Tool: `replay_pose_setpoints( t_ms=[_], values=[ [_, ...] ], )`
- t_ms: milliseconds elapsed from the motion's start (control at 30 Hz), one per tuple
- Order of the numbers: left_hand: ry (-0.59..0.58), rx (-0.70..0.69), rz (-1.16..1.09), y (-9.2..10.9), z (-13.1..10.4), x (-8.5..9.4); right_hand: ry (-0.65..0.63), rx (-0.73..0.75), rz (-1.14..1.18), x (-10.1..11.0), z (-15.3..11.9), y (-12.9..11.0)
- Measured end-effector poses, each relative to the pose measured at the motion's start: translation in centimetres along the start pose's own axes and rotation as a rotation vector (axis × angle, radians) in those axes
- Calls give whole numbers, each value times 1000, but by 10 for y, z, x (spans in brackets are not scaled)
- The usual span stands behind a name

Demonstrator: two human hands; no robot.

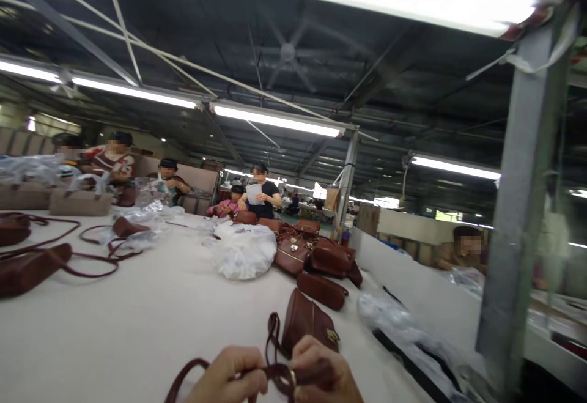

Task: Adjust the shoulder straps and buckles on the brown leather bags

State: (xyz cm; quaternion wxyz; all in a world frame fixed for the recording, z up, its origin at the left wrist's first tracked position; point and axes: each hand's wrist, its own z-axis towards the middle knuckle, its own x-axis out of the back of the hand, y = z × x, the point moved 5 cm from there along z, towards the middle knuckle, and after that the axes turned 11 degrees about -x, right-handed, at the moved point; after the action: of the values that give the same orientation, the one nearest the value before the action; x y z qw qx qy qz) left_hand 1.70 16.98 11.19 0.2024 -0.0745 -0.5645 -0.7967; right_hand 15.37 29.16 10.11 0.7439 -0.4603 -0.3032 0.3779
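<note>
Low in the view, my left hand (232, 375) pinches a dark brown leather strap (275, 371). Close beside it, my right hand (321, 372) grips the same strap near a small metal ring or buckle (292, 378). One loop of the strap curves out past my left hand. Just beyond my hands sits a brown leather handbag (306, 323) with a zip line and a gold clasp on its front. Whether the strap joins this bag is hidden behind my fingers.
Several brown bags (316, 256) are heaped farther along the white table (137, 323), beside a bundle of white plastic (245, 250). More strapped bags (34, 268) lie at left. Clear plastic (389, 317) lies at right near a metal post (518, 207). Several people work beyond.
</note>
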Motion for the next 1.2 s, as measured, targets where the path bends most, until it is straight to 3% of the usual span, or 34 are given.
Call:
replay_pose_setpoints(
  t_ms=[67,200,333,467,567,700,800,867,967,1100,1200],
  values=[
    [-6,-37,2,9,2,2,-33,-24,91,-9,1,2],
    [-98,-16,0,13,-1,8,86,22,233,-1,-2,-6],
    [-174,10,-165,9,-1,-4,78,30,247,1,-5,-14],
    [-93,-31,-144,4,7,-18,28,-14,260,-16,-2,-15],
    [-31,-67,-38,1,10,-17,57,-84,194,-24,-1,-18],
    [54,-110,-28,10,7,-12,116,-142,-10,-21,-3,-32],
    [21,-157,-73,22,5,-21,83,-168,-53,-15,-8,-42],
    [25,-172,39,27,3,-27,-6,-237,-37,-12,-13,-45],
    [59,-235,386,32,-1,-32,-106,-244,-111,-9,-22,-55],
    [49,-349,731,39,-6,-37,-14,-151,-332,-7,-25,-70],
    [31,-372,741,45,-7,-36,6,-51,-276,-6,-25,-74]
  ],
)
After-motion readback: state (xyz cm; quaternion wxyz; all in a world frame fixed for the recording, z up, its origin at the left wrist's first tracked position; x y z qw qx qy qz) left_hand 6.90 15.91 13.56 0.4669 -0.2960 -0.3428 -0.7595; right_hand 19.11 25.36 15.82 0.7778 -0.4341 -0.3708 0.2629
